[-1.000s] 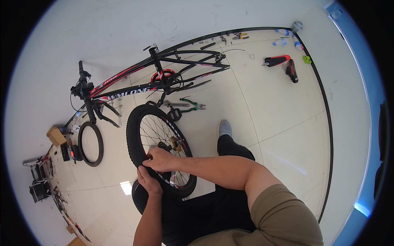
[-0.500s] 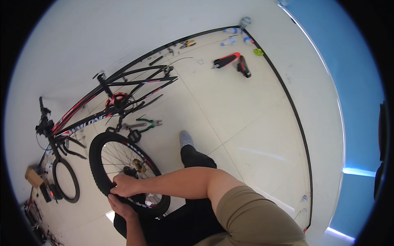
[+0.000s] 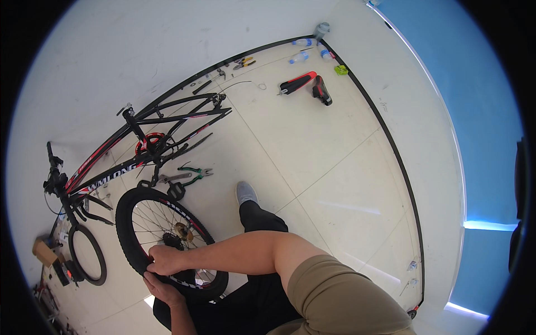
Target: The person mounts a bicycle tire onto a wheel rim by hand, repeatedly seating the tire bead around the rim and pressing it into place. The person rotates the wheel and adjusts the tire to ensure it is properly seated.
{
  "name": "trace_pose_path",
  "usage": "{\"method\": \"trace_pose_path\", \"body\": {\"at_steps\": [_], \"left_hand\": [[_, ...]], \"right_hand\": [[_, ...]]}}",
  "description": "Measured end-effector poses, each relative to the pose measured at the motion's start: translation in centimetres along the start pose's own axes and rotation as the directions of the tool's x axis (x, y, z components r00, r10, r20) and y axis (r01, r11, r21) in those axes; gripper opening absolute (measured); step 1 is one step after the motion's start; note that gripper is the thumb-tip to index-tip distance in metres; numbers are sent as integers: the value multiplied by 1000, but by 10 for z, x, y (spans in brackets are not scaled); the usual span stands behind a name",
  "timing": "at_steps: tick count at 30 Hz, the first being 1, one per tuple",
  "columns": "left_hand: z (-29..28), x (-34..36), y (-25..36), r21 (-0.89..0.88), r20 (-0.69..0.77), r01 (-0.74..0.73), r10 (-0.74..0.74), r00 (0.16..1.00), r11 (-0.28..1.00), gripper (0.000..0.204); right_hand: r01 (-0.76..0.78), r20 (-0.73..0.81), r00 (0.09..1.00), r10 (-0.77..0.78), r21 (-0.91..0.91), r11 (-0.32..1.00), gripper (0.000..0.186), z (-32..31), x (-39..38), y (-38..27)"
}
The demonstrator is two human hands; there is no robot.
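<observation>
One bicycle wheel (image 3: 172, 241) stands tilted left of the grey shoe (image 3: 245, 193), moderately heavy, I'd judge. Its tyre (image 3: 124, 239) looks grippy, slightly yielding: best hold. The left hand (image 3: 165, 290) half-curls round it; the right hand (image 3: 167, 260), nearly closed, grips its inner edge. Further right, the gold disc (image 3: 183, 231) could bend.

The bicycle wheel (image 3: 173, 240) I have hold of is in front of me and off to my left, tilted so I see its side face at a slant. Its tyre (image 3: 125, 230) is wide and black, with a knobbly tread along the outer edge. The rim (image 3: 183, 211) is dark with white and red markings, and thin spokes (image 3: 149, 220) run in to a dark sprocket cluster beside a gold-coloured hub part (image 3: 183, 231). I grip it at the lower left, and my forearm hides some of its lower side.
</observation>
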State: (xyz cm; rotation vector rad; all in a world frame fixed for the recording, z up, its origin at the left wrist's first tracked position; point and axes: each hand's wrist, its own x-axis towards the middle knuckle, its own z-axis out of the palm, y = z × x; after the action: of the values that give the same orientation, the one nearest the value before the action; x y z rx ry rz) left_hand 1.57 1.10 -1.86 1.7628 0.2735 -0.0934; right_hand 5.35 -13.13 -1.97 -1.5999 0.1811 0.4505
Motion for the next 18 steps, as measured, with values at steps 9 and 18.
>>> {"method": "trace_pose_path", "body": {"at_steps": [9,18], "left_hand": [[4,-2,3,30,-39,7,-6,999,1000,50],[7,-4,5,12,-54,9,-9,998,1000,51]], "right_hand": [[-13,46,999,13,5,1000,47,-3,-2,-1],[-28,72,997,27,9,1000,49,-6,-4,-4]]}}
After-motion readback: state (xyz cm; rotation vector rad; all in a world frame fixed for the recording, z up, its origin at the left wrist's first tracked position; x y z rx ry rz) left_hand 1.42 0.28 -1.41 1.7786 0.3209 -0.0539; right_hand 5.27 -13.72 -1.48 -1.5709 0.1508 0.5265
